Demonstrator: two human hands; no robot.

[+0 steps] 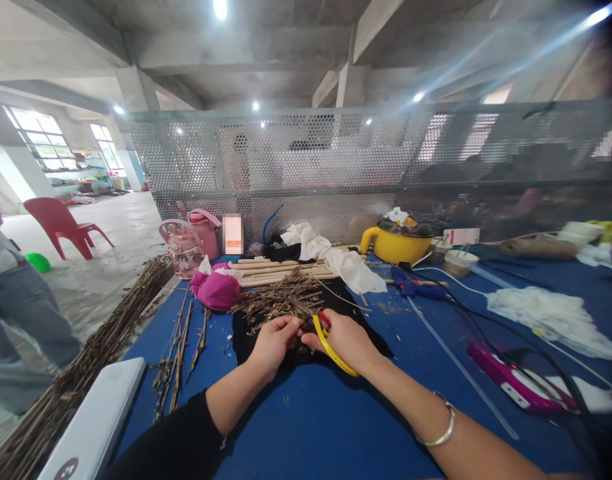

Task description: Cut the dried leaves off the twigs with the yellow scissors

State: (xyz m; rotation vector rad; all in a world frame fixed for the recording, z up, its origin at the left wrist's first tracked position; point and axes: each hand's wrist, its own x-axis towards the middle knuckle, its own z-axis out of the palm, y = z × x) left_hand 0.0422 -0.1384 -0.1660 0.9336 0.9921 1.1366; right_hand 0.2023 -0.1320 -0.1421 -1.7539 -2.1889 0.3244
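My right hand (345, 339) is closed around scissors (331, 350) with yellow and red handles. Their blades point up and left over a pile of short dry twigs (279, 297). Close beside it, my left hand (273, 341) has thumb and fingers pinched together near the pile's front edge; what lies between the fingertips is too small to make out. Under the twigs and both hands is a black cloth (243, 340), spread on the blue table (306, 427).
Wooden sticks (266, 272), a magenta cloth bundle (217, 287) and a yellow pot (403, 243) stand beyond the twigs. A blue glue gun (419, 285) and magenta power strip (519, 377) with cables lie right. Long dry stalks (106, 343) and a white device (99, 417) line the left.
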